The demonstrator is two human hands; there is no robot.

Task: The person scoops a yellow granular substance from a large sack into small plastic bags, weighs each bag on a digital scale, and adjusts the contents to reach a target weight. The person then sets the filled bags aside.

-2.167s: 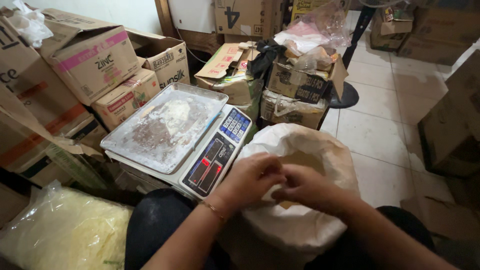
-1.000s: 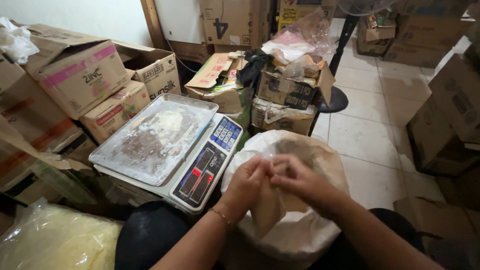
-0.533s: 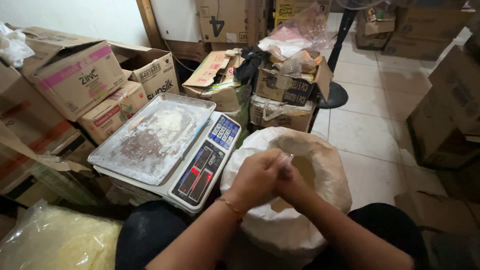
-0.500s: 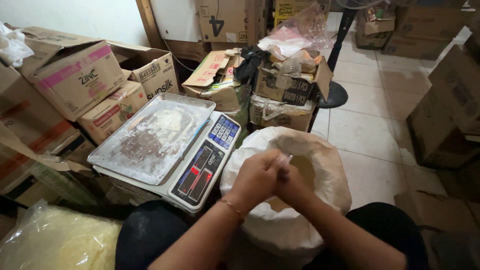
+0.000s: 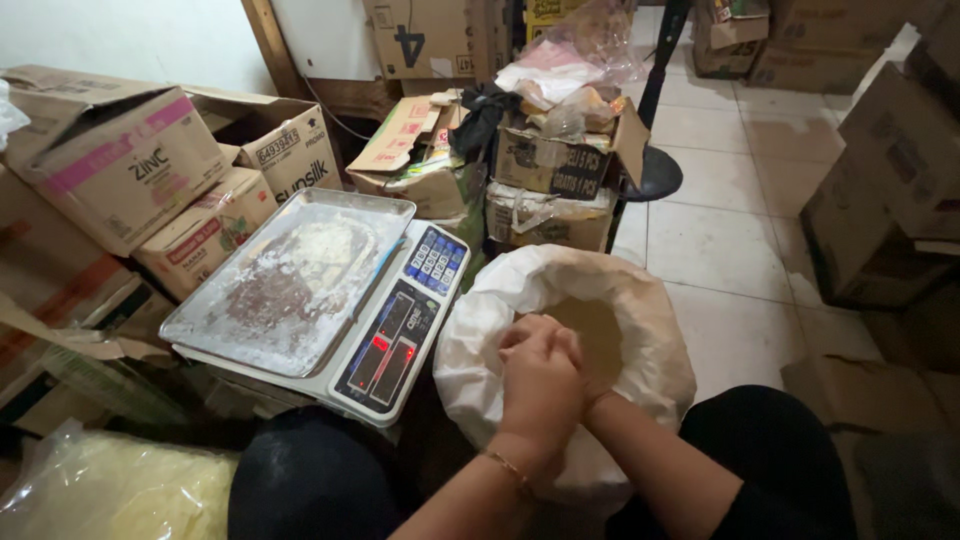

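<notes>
A big white sack (image 5: 560, 268) with a rolled-down rim stands between my knees, with pale powder (image 5: 600, 335) inside it. Both hands meet over its opening. My left hand (image 5: 540, 385), with a thin bracelet on the wrist, is curled closed and lies over my right hand (image 5: 580, 352), hiding most of it. Nothing shows between the fingers, and I cannot tell whether they hold anything. To the left of the sack sits a digital scale (image 5: 400, 340) with a metal tray (image 5: 290, 285) dusted with white powder.
Cardboard boxes (image 5: 120, 160) are stacked at the left and along the back, with more boxes (image 5: 880, 200) at the right. A clear bag of yellowish stuff (image 5: 110, 495) lies at the lower left. Tiled floor (image 5: 730, 250) shows beyond the sack, and a dark stand base (image 5: 650, 175) rests on it.
My hands have drawn closer together over the sack's mouth; the left one now covers the right. The pale flap seen under them a second ago is out of sight.
</notes>
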